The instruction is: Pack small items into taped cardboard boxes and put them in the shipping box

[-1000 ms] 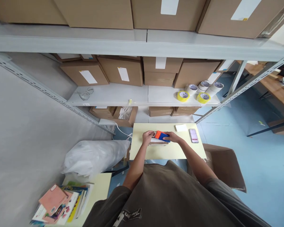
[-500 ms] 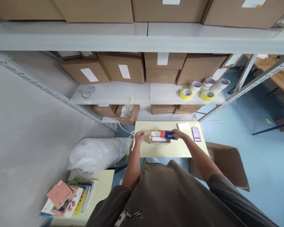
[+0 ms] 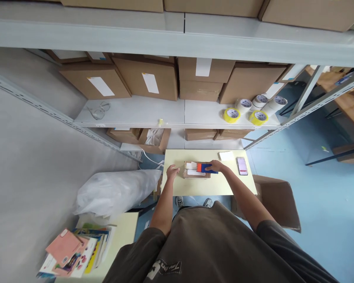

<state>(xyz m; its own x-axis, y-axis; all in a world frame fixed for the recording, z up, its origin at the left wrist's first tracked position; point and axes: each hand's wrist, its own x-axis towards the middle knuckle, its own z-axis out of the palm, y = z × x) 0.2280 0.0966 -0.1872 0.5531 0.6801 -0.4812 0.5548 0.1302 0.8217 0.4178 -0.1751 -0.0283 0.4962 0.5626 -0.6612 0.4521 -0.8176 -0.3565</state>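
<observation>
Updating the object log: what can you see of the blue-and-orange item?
The blue-and-orange item looks like plastic, with a blue body and an orange end pointing toward the person's left. The right hand grips the blue part, holding it over a small cardboard box on the table. Whether it touches the box is unclear.

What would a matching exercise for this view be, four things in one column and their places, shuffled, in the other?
Things:
1. smartphone
2. yellow tape rolls
3. orange-and-blue object
4. stuffed plastic bag

Places:
A. in the right hand
B. left of the pale yellow table
C. lying on that table
D. on a shelf

Pairs: 1-C, 2-D, 3-A, 4-B
</observation>
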